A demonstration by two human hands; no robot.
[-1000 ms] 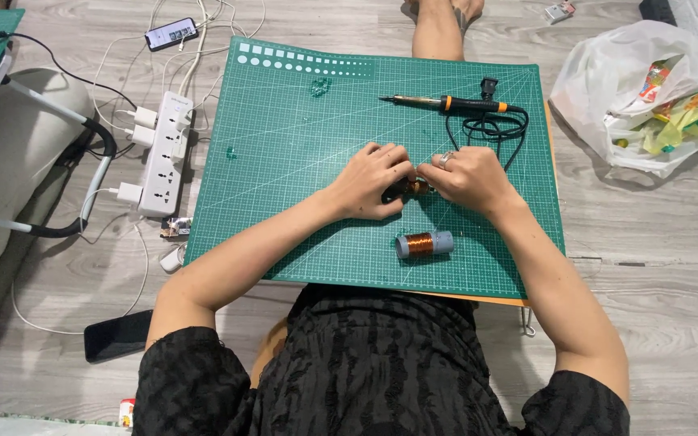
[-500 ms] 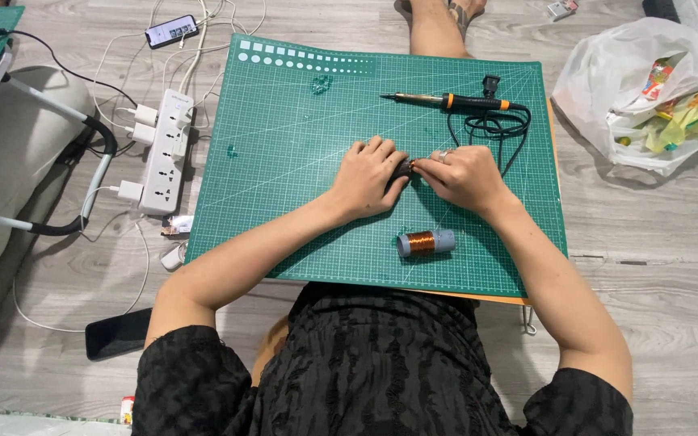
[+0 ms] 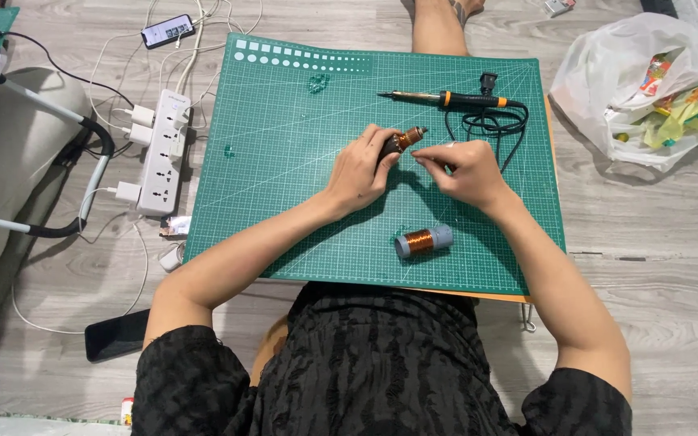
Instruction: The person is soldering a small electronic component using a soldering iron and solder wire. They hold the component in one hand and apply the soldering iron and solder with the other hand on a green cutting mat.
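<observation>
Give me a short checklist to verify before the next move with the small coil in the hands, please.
1. Left hand grips the coil firmly: ok.
2. Right hand fingertips pinched close to the coil's end: ok; whether they hold a wire, cannot tell.
3. Soldering iron lies apart from both hands: ok.
4. Iron hot or cold: cannot tell.
5. Wire spool lies on the mat, near the right forearm: ok.
6. Iron cord close behind the right hand: not ok.
</observation>
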